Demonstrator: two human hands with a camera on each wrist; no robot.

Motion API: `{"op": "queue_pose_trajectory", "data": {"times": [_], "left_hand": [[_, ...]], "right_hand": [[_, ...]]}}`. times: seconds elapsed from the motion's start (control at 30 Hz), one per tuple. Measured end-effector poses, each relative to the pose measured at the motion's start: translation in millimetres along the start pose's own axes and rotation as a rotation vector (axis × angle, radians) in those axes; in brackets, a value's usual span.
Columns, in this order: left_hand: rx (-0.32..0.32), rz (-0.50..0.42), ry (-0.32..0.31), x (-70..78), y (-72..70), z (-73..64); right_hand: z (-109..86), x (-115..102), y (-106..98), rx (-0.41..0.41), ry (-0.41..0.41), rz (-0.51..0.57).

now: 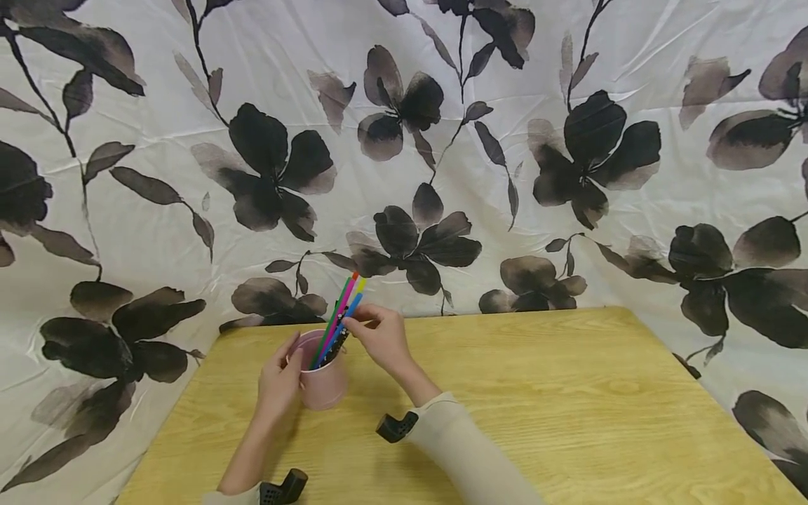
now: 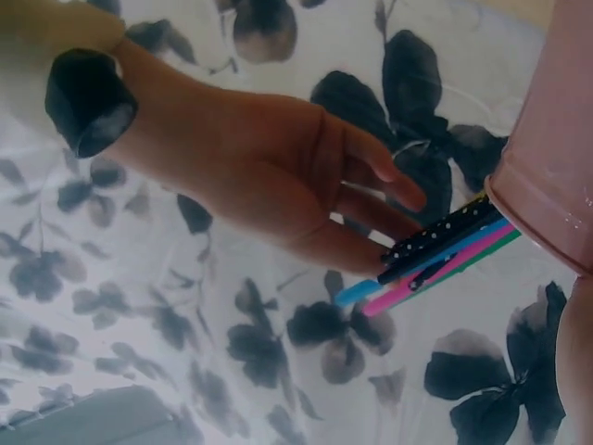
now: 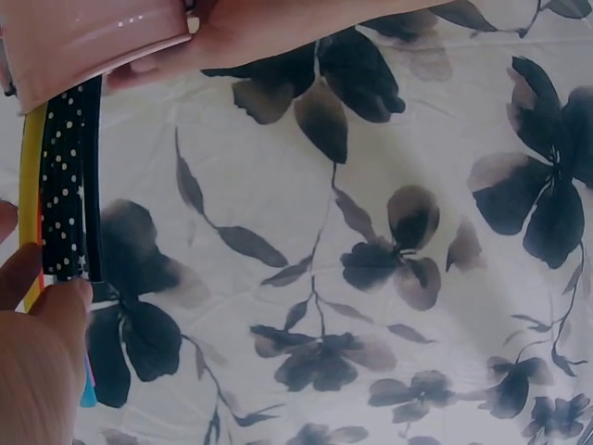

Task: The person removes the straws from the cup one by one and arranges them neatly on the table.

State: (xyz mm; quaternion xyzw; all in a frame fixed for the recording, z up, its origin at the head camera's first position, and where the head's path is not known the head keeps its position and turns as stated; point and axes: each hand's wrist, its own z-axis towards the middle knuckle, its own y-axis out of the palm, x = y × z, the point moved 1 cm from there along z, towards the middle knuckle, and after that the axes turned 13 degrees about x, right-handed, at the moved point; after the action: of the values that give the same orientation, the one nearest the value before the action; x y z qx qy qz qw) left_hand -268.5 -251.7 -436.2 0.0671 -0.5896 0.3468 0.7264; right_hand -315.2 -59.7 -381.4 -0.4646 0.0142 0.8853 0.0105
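A pink pail-like cup (image 1: 324,390) stands on the wooden table, with several slender pens leaning out of its mouth. My left hand (image 1: 280,379) holds the cup by its left side, thumb near the rim. At the pens' upper part, my right hand (image 1: 381,338) pinches with thumb and fingers. Green, pink, blue (image 1: 351,308) and yellow pens show, besides black ones with white dots (image 3: 63,185). In the right wrist view the fingertips meet at the ends of the black dotted pens; exactly which pens they grip is partly hidden.
The light wooden table (image 1: 536,400) ends at a back edge against a white cloth (image 1: 480,266) with dark flower prints. Black wrist cameras (image 1: 396,426) sit on both sleeves.
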Motion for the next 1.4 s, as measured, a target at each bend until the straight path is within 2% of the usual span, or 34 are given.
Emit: {"op": "queue_pose_trajectory", "data": {"times": [0.1, 0.23, 0.33, 0.43, 0.57, 0.7, 0.83, 0.97, 1.2, 1.4], "left_hand": [[0.029, 0.061, 0.046, 2.0, -2.9, 2.2], [0.019, 0.115, 0.092, 0.7, -4.0, 2.8], [-0.01, 0.113, 0.118, -2.2, -0.9, 1.8], [0.003, 0.104, 0.139, -5.4, 1.9, -1.3], [0.044, 0.113, 0.139, -7.7, 3.2, -6.0], [0.071, 0.117, 0.154, -7.0, 4.1, -8.2], [0.061, 0.093, 0.155, -5.7, 5.6, -8.5], [0.061, 0.083, 0.15, -5.2, 6.2, -8.1], [0.086, 0.123, 0.158, -4.1, 6.7, -6.8], [0.082, 0.124, 0.183, -4.8, 10.5, -5.9]], "right_hand": [[-1.9, -15.2, -0.1, -0.012, 0.013, 0.03], [-2.7, -30.5, -1.0, -0.032, 0.032, 0.043], [-0.5, -40.0, -7.4, -0.035, 0.035, 0.063], [4.0, -51.3, -16.6, -0.053, 0.023, 0.101], [12.6, -73.1, -30.3, -0.08, -0.014, 0.15], [24.7, -99.0, -46.1, -0.062, -0.071, 0.202], [39.9, -122.8, -64.2, -0.03, -0.142, 0.246], [53.9, -138.9, -80.8, -0.006, -0.186, 0.239], [74.7, -146.0, -101.6, 0.065, -0.19, 0.19], [81.2, -129.8, -111.7, 0.098, -0.147, 0.093]]}}
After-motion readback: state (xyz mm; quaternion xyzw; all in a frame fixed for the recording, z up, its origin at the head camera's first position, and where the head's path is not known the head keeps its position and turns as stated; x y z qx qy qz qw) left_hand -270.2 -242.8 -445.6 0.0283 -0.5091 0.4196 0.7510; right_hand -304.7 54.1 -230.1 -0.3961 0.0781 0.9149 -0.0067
